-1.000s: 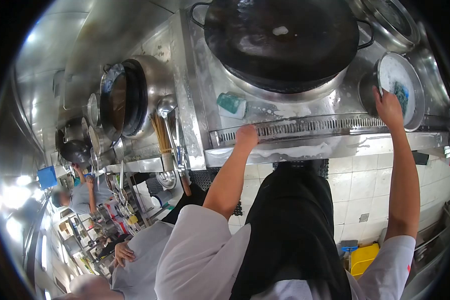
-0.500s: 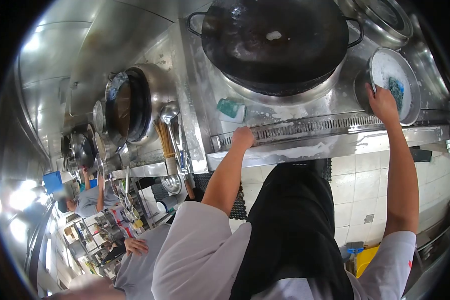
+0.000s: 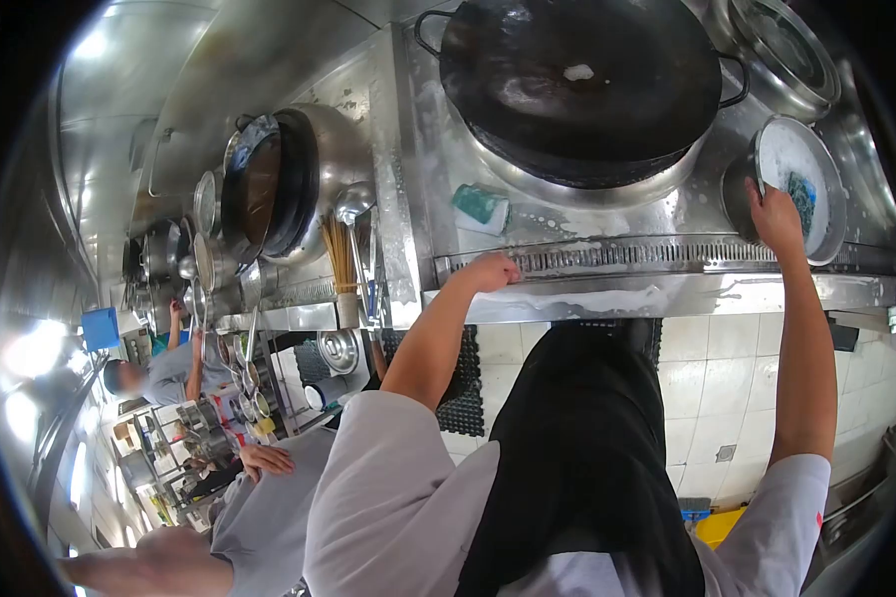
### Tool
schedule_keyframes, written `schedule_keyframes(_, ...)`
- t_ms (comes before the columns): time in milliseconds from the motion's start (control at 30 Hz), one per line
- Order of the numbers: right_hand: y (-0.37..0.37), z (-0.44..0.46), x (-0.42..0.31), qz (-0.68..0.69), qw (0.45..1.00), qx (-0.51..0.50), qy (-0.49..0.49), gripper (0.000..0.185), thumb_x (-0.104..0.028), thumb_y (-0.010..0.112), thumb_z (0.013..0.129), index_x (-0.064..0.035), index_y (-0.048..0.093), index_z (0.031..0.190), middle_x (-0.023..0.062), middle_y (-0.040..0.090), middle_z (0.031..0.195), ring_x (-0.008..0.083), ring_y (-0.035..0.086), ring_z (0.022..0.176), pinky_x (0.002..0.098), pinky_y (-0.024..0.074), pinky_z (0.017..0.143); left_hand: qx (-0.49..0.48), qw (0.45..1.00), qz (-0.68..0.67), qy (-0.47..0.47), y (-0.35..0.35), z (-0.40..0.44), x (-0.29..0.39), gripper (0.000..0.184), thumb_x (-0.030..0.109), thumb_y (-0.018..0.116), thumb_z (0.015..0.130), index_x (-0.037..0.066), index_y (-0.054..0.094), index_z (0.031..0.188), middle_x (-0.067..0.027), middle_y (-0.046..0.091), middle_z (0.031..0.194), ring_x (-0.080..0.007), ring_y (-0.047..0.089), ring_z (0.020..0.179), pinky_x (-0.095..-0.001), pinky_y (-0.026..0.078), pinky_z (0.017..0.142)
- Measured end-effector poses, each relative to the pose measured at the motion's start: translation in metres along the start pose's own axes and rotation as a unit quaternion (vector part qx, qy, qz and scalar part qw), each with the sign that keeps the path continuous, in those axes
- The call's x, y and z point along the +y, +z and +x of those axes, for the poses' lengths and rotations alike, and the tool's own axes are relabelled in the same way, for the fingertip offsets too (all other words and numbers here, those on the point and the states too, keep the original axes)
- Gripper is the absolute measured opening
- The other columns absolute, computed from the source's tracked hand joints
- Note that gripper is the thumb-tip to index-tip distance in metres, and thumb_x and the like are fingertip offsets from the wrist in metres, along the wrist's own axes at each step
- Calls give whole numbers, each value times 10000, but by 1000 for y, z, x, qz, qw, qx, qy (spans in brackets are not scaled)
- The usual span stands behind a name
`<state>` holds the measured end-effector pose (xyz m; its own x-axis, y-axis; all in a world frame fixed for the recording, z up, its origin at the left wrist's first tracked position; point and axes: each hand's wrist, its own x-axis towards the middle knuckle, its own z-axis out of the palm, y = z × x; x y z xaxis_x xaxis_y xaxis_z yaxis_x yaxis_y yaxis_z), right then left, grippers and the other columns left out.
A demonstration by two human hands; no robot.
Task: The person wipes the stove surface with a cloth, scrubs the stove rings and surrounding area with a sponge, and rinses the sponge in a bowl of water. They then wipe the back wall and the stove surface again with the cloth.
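Observation:
My right hand (image 3: 777, 217) grips the near rim of a round metal basin (image 3: 834, 214) at the right of the steel counter. White suds and a blue-green scouring pad (image 3: 799, 202) are inside it. My left hand (image 3: 494, 271) is closed in a fist at the slotted drain strip (image 3: 607, 255) along the counter's front; whether anything is in it is hidden. Just beyond that fist lies a green-and-white sponge (image 3: 481, 209). A large black wok (image 3: 582, 99) sits on its round burner ring, with a small white patch of foam inside.
Foam streaks the counter's front ledge (image 3: 567, 301). To the left stand another wok (image 3: 254, 199), a ladle (image 3: 353, 202) and a bamboo brush (image 3: 340, 264). A co-worker's grey sleeve (image 3: 269, 512) is close at my left; another person (image 3: 174, 368) works farther off. Metal lids (image 3: 786, 50) stand at the back right.
The view has shifted, so the counter items sit farther right in the picture. My left hand has turned a little at the drain strip. My right hand still grips the basin.

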<state>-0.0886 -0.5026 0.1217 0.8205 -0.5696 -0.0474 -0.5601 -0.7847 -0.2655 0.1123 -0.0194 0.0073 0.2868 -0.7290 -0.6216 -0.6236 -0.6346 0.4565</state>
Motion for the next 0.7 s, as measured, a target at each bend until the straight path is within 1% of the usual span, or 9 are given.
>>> schedule_keyframes(67, 4, 1, 4, -1, 1000, 13, -20, 483, -408, 430, 938, 31, 630, 917, 299, 604, 802, 475, 581, 802, 530, 456, 750, -2, 996, -91, -22, -4, -7, -1, 196, 249, 605, 804, 126, 701, 921, -123, 663, 943, -310, 608, 925, -394, 476, 809)
schedule_keyframes(300, 0, -1, 0, -10, 1000, 14, -9, 557, -441, 422, 935, 62, 641, 841, 334, 588, 763, 493, 586, 799, 529, 471, 748, 31, 989, -137, 41, -20, -28, 13, 207, 269, 663, 775, 114, 698, 908, -96, 669, 919, -271, 618, 891, -373, 480, 792)
schedule_keyframes(400, 4, 0, 3, -11, 1000, -1, -7, 560, -451, 418, 935, 62, 636, 878, 334, 593, 784, 496, 583, 815, 530, 462, 758, 82, 994, -71, 16, -18, -41, 31, 198, 238, 708, 736, 120, 702, 894, -87, 667, 857, -231, 627, 819, -345, 486, 768)
schedule_keyframes(500, -2, 1, 1, -28, 999, -19, 6, 574, -470, 404, 936, 51, 640, 899, 329, 598, 823, 491, 582, 840, 530, 450, 771, 182, 959, -214, -31, -7, -69, 70, 157, 160, 730, 725, 85, 701, 860, -69, 664, 805, -176, 625, 773, -308, 489, 744)
schedule_keyframes(533, 0, 1, 5, -29, 999, -21, -3, 576, -472, 396, 940, 47, 642, 899, 327, 602, 850, 491, 582, 835, 531, 449, 770, 217, 891, -400, -7, 8, -81, 85, 137, 131, 718, 747, 61, 691, 861, -59, 667, 831, -168, 619, 809, -305, 482, 767)
schedule_keyframes(567, 6, 3, 18, -69, 995, -12, -77, 509, -432, 419, 937, 30, 630, 978, 301, 613, 844, 475, 590, 796, 524, 456, 739, 254, 782, -569, 18, 27, -97, 101, 116, 102, 706, 769, 38, 680, 861, -48, 670, 856, -160, 613, 846, -301, 475, 790)
schedule_keyframes(600, 21, 14, 40, -103, 982, -6, -160, 457, -392, 443, 933, 12, 617, 1057, 276, 625, 838, 460, 598, 757, 517, 463, 709, 292, 746, -599, 21, 49, -113, 117, 110, 81, 695, 779, 33, 673, 875, -45, 662, 865, -149, 605, 851, -287, 471, 787)
schedule_keyframes(667, 72, 66, 103, -220, 923, 27, -314, 403, -212, 514, 880, -53, 528, 1250, 177, 581, 684, 317, 565, 547, 433, 451, 489, 356, 646, -675, 20, 101, -149, 149, 140, 79, 689, 793, 29, 659, 920, -46, 653, 891, -140, 595, 860, -269, 465, 787)
schedule_keyframes(700, 98, 74, 50, -206, 904, 15, -374, 403, -212, 514, 880, -53, 528, 1250, 177, 581, 684, 317, 565, 547, 433, 451, 489, 378, 579, -722, 27, 131, -163, 167, 173, 98, 695, 797, 31, 652, 951, -51, 651, 906, -143, 592, 864, -265, 462, 791)
